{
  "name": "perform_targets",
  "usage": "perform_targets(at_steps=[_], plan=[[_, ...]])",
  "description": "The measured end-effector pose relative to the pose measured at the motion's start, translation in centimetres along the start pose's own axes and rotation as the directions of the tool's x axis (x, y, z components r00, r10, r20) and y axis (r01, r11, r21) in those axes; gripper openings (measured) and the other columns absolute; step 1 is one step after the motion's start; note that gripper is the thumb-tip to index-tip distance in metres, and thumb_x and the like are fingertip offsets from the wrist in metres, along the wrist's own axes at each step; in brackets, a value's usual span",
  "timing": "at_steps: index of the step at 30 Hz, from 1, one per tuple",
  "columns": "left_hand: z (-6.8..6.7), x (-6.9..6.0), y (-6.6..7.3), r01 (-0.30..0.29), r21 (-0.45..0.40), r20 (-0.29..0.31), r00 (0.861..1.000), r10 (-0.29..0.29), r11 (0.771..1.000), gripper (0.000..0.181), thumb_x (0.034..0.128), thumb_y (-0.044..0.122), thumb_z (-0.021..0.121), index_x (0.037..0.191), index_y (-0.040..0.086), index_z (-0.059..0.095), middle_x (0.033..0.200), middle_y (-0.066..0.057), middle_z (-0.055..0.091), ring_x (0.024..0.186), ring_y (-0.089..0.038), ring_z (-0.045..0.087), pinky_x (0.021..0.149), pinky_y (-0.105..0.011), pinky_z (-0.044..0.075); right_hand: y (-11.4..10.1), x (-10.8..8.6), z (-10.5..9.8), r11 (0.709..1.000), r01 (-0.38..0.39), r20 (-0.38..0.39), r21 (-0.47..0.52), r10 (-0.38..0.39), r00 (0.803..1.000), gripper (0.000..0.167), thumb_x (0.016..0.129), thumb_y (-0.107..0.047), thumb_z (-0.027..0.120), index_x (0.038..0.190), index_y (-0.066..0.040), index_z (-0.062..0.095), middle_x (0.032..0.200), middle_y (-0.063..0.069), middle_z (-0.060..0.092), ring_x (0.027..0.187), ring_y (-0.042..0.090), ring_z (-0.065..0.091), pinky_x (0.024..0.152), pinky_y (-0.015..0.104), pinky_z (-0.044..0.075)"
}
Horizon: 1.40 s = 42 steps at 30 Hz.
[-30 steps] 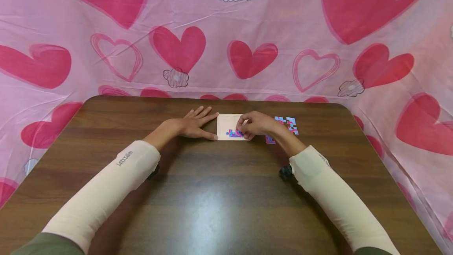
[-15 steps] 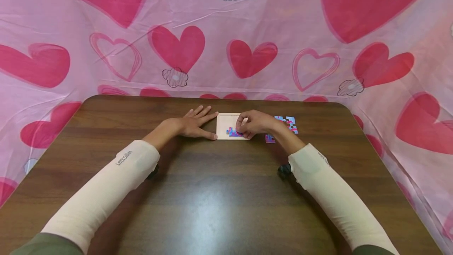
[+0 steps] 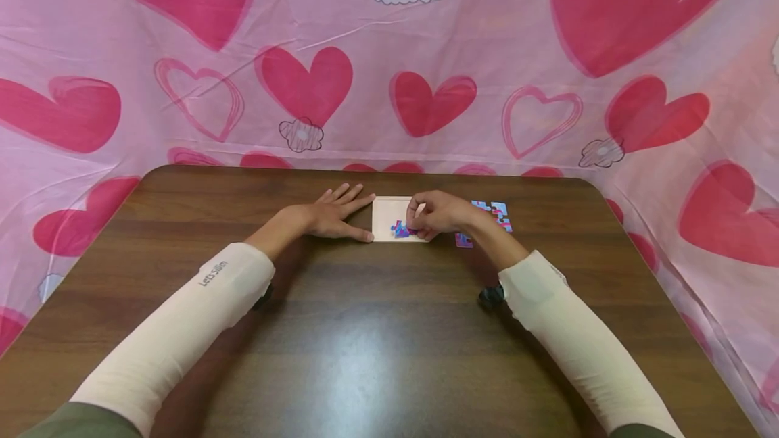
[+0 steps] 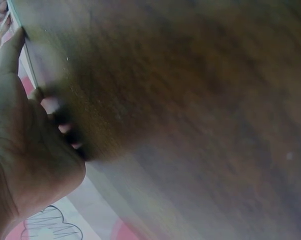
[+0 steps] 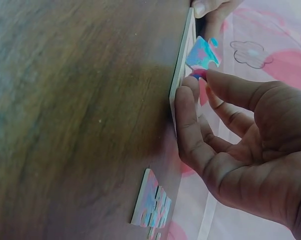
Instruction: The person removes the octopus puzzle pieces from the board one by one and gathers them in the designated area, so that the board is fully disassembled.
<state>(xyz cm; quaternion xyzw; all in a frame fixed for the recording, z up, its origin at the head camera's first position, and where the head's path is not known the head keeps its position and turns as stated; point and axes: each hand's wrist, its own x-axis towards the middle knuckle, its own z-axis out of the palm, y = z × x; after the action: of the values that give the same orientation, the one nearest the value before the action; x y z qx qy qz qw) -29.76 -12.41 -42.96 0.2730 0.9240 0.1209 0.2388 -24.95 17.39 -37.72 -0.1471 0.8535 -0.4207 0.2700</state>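
A pale square wooden puzzle tray [image 3: 388, 209] lies near the far side of the table. My left hand [image 3: 331, 217] rests with spread fingers on the table at its left, thumb and forefinger touching the tray's left edge. Over the tray's right part, my right hand [image 3: 443, 211] pinches a blue-and-pink jigsaw piece [image 5: 203, 54] between thumb and forefinger. That piece stands tilted in the right wrist view. A red-and-blue bit shows right at the fingertips; I cannot tell whether it is a second piece. The fingers hide the tray's right side.
Several blue-and-pink jigsaw pieces [image 3: 500, 211] lie right of the tray, partly behind the right wrist. Another piece [image 3: 464, 240] lies nearer on the brown wooden table [image 3: 359, 303]. A pink heart-patterned cloth [image 3: 371, 32] hangs behind the table.
The jigsaw piece at my right fingertips has turned and tilted, so its outline in the tray looks different. Both hands keep nearly the same place.
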Motion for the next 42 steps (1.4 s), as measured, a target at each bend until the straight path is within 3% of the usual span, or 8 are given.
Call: perform_targets(at_steps=[10,17,25,30,42], plan=[[0.1,0.1,-0.1,0.015,0.004,0.005,1.000,-0.015,1.000,0.113,0.0954,0.090,0.060,0.181,0.047,0.000,0.192,0.006,-0.016,0.177,-0.028,-0.023,0.144,-0.056,-0.015,0.1,-0.7,0.1,0.999,0.027,-0.017,-0.028,-0.028,0.999,0.009,0.111,0.000,0.065,0.116,0.007,0.063,0.096,0.011,0.071,0.085,0.017,0.071,0.084,0.033,0.070],[-0.1,-0.1,0.1,0.005,-0.009,0.002,1.000,-0.005,1.000,0.113,0.0969,0.087,0.061,0.182,0.043,0.002,0.192,0.002,-0.014,0.177,-0.030,-0.023,0.144,-0.059,-0.014,0.1,-0.9,0.3,0.998,0.049,-0.039,-0.047,-0.051,0.998,0.004,0.112,0.002,0.061,0.113,0.006,0.062,0.098,0.014,0.072,0.083,0.016,0.071,0.083,0.032,0.070],[0.0,0.2,0.1,0.013,-0.006,0.009,1.000,-0.013,1.000,0.111,0.0985,0.083,0.062,0.182,0.043,0.001,0.192,0.002,-0.015,0.177,-0.031,-0.023,0.143,-0.060,-0.014,0.3,-1.7,0.3,0.996,0.086,-0.078,0.036,-0.083,0.994,0.006,0.112,0.003,0.061,0.114,0.008,0.061,0.101,0.016,0.073,0.083,0.018,0.074,0.085,0.036,0.072],[-0.2,0.1,0.4,0.024,-0.010,0.018,1.000,-0.023,1.000,0.111,0.0983,0.082,0.062,0.182,0.045,-0.001,0.192,0.003,-0.017,0.177,-0.030,-0.024,0.143,-0.060,-0.014,1.0,-2.6,-0.2,0.991,0.106,-0.092,0.082,-0.098,0.991,0.007,0.112,0.004,0.059,0.114,0.010,0.061,0.104,0.018,0.072,0.089,0.020,0.078,0.087,0.037,0.072],[-0.3,0.0,0.5,0.023,-0.001,0.015,1.000,-0.023,1.000,0.111,0.0982,0.082,0.063,0.182,0.045,0.000,0.192,0.003,-0.016,0.177,-0.031,-0.023,0.143,-0.061,-0.014,2.6,-4.8,-2.3,0.993,0.098,-0.151,0.071,-0.087,0.985,0.012,0.111,0.000,0.063,0.119,0.010,0.064,0.114,0.023,0.069,0.098,0.024,0.080,0.091,0.036,0.071]])
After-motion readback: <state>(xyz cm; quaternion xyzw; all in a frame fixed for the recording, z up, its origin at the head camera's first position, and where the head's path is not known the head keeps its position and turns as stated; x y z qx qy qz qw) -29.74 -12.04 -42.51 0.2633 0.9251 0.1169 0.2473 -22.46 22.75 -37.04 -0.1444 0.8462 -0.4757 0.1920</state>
